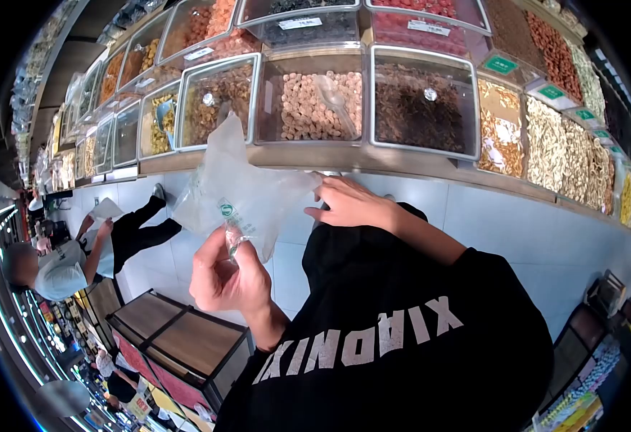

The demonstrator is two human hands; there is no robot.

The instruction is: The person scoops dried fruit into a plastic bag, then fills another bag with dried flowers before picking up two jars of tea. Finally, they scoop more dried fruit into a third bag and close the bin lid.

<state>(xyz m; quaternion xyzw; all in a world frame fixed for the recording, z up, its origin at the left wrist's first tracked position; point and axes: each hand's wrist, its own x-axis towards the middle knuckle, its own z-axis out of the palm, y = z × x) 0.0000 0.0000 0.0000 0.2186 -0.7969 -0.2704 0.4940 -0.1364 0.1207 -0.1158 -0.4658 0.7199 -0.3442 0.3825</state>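
Note:
A clear plastic bag [240, 176] with a small green print hangs crumpled in front of me, its top corner overlapping the front of a lidded bin. My left hand [227, 270] is closed in a pinch on the bag's lower part. My right hand [355, 204] is at the bag's right side; the bag stretches to a point at its fingertips, which look closed on that corner, while the thumb sits a little apart. Just beyond the bag, an uncovered bin [301, 115] holds pale round pieces of food and a clear plastic scoop [335, 104].
Lidded bins of dark dried food [423, 108] and brown dried food [218, 104] flank that bin, above a wooden shelf edge [402, 160]. Open bins of pale slices [564, 144] continue rightward. Another person [78, 263] stands at left, near a dark-framed display case [175, 338].

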